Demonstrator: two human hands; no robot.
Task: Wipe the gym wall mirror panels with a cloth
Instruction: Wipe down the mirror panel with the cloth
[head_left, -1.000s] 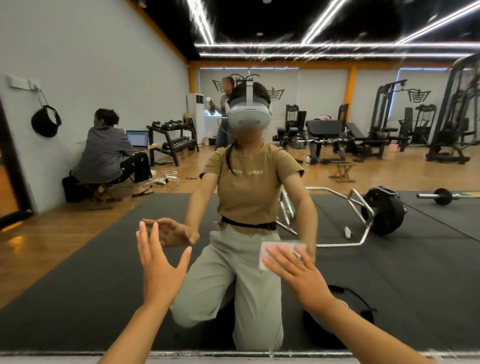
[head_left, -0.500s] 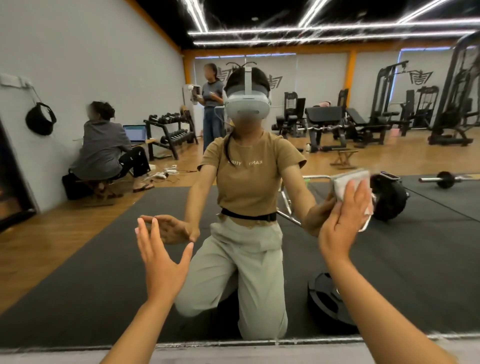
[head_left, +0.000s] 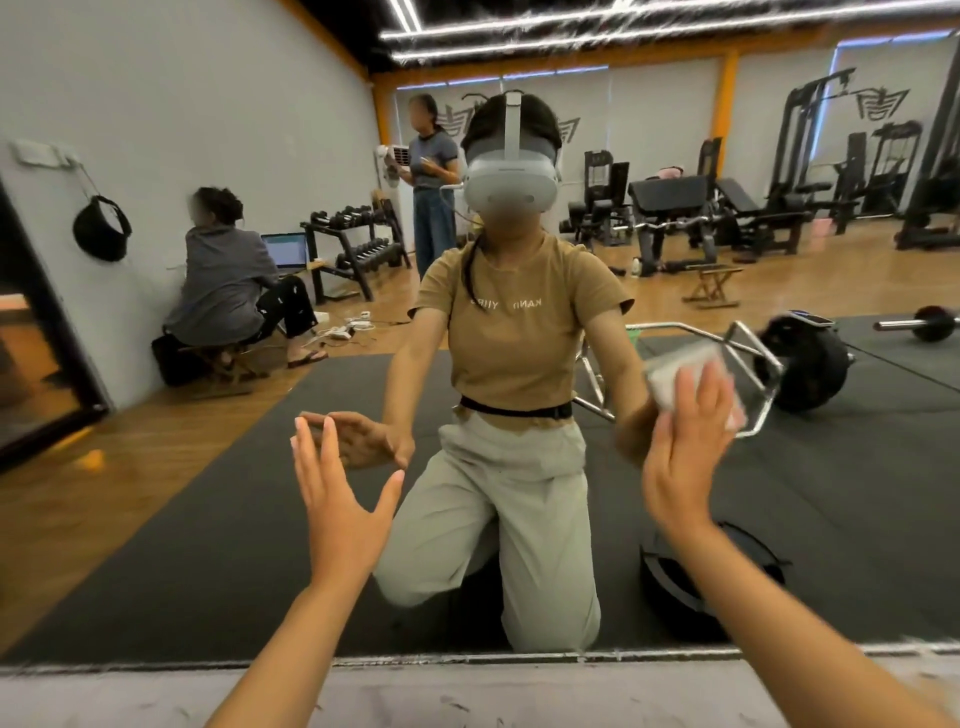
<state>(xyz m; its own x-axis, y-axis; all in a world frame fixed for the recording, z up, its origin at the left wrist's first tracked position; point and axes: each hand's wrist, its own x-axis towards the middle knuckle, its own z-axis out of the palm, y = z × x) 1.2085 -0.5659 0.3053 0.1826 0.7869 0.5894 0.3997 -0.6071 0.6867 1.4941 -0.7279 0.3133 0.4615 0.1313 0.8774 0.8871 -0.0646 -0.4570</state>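
Against the one mirror (head_left: 156, 130), the right hand (head_left: 680, 462) presses one white cloth (head_left: 685, 376) with straight fingers, the left hand (head_left: 337, 499) spread flat, holding nothing.

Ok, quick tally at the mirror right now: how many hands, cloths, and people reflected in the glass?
Hands: 2, the left hand and the right hand
Cloths: 1, a white cloth under the right fingers
Reflected people: 3, a kneeling person, a seated person and a standing person
Total: 6
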